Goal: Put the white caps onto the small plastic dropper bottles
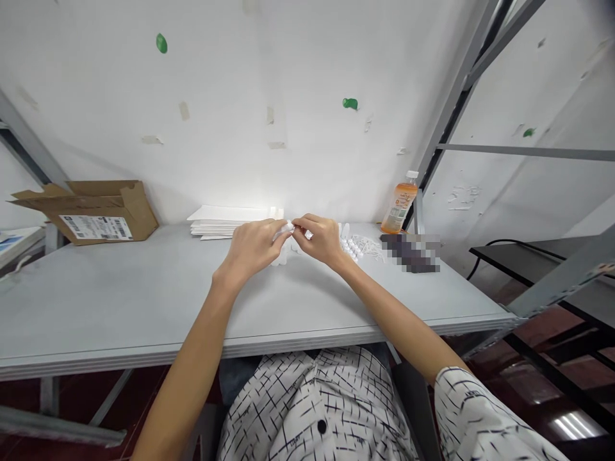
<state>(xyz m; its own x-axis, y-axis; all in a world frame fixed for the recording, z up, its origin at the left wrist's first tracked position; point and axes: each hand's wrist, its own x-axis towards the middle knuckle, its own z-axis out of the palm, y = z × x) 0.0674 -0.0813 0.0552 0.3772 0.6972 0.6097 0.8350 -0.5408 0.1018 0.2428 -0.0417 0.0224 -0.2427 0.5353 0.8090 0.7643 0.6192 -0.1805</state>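
A small white piece (288,226) sits between my two hands, above the grey table (158,301). My left hand (254,246) is closed, pinching this piece between thumb and fingers. From the other side, my right hand (319,238) is also closed, its fingertips pressed to the piece's right end. The piece's exact kind is too small to make out. Beneath my hands lie white translucent pieces (280,258), partly covered by them. Just right of my right hand are several small white parts (350,246) and a pile of thin white strips (369,248).
A stack of white sheets or flat boxes (225,221) lies behind my left hand. An open cardboard box (103,211) is at the back left. An orange drink bottle (400,203) stands at the back right, near a dark blurred object (410,253). Metal posts frame the table.
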